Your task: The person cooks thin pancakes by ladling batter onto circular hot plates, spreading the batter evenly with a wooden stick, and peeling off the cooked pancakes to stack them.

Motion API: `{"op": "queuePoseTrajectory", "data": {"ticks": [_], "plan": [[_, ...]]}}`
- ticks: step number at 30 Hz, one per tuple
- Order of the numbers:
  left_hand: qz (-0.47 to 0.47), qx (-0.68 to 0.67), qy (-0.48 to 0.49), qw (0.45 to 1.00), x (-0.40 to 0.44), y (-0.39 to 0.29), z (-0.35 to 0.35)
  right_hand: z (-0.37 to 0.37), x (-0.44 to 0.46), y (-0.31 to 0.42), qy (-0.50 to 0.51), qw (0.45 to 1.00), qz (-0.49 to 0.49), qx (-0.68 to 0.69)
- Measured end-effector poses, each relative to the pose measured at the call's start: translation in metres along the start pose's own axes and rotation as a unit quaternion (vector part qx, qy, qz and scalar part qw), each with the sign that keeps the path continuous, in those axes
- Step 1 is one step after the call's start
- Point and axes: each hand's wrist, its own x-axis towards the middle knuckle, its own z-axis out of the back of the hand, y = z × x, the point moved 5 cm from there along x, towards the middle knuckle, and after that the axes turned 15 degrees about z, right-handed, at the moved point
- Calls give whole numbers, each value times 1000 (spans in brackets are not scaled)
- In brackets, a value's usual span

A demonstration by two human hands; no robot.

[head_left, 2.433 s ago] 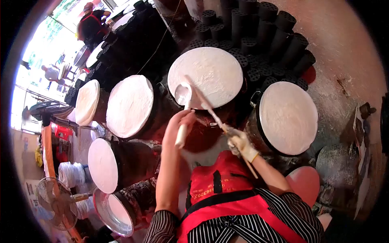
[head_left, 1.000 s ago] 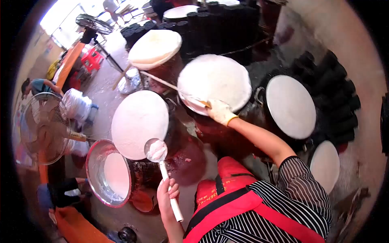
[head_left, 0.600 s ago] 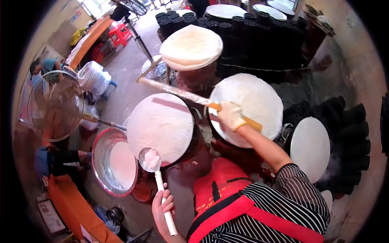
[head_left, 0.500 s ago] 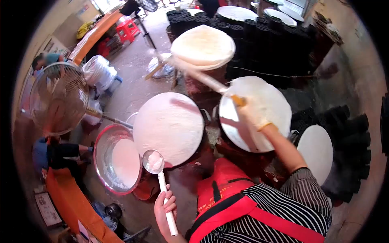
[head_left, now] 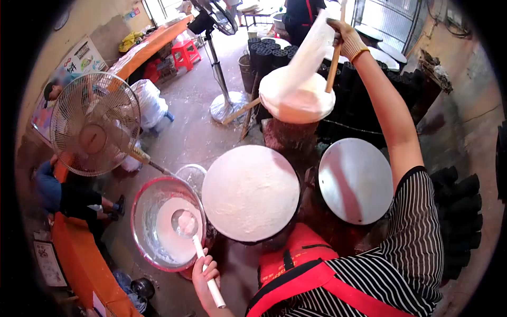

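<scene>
My left hand point(head_left: 207, 273) grips the white handle of a metal ladle point(head_left: 187, 224). The ladle's bowl, with pale batter in it, is over a red-rimmed metal basin point(head_left: 138, 240) of white batter point(head_left: 171, 243). In my gloved right hand point(head_left: 346, 41), raised far forward, are a wooden stick point(head_left: 332, 74) and the edge of a thin pale crepe point(head_left: 309, 55). The crepe hangs, blurred, onto a stack of round crepes point(head_left: 272, 95). Closer to me, a spread layer of batter point(head_left: 251, 193) covers the middle griddle. The right griddle point(head_left: 355, 179) shows its bare metal surface.
A caged fan point(head_left: 95, 127) stands at left, a second fan point(head_left: 216, 21) farther back. Black perforated cylinders point(head_left: 459, 211) are piled at right and behind the stack. People are at the left beside an orange-covered table point(head_left: 90, 259); another person point(head_left: 303, 18) is at the back.
My right hand has risen forward from the right griddle, carrying the crepe off it to the stack. My left hand has shifted the ladle from the basin's edge to over its batter.
</scene>
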Motion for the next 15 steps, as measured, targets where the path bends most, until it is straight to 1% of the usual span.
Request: {"op": "queuePoseTrajectory", "data": {"ticks": [1,3,4,5,6,7,8,9,10,11,13,14,15], "plan": [[-6,-12,6,1000,1,-4,3,20,24,-17,26,999,-16,39],[-14,-40,23,999,0,-7,5,33,7,-36,-58,998,-8,21],[3,-56,38,998,3,-18,26,47,12,-65,-68,995,-29,63],[-8,-90,19,996,-1,-10,16,80,20,-117,-76,990,-53,104],[-29,-60,-9,998,0,-11,21,97,7,-151,20,993,16,-116],[-53,-23,-42,997,-1,-16,24,114,-8,-185,99,876,94,-463],[-154,56,-254,953,-19,10,-29,130,-23,-218,100,727,161,-660],[-159,48,-253,953,-17,10,-27,155,-37,-276,-38,918,-70,-389],[-171,60,-272,945,-18,13,-33,174,-64,-329,-325,917,-210,-93],[-180,71,-293,936,-20,15,-37,184,-89,-352,-337,903,-213,-163],[-167,139,-217,952,-15,10,-27,151,-136,-310,-388,861,-247,-218],[-158,172,-181,955,-19,5,-20,169,-142,-348,-405,859,-251,-189],[-150,161,-168,961,-21,2,-12,188,-147,-384,-422,856,-253,-158]]}}
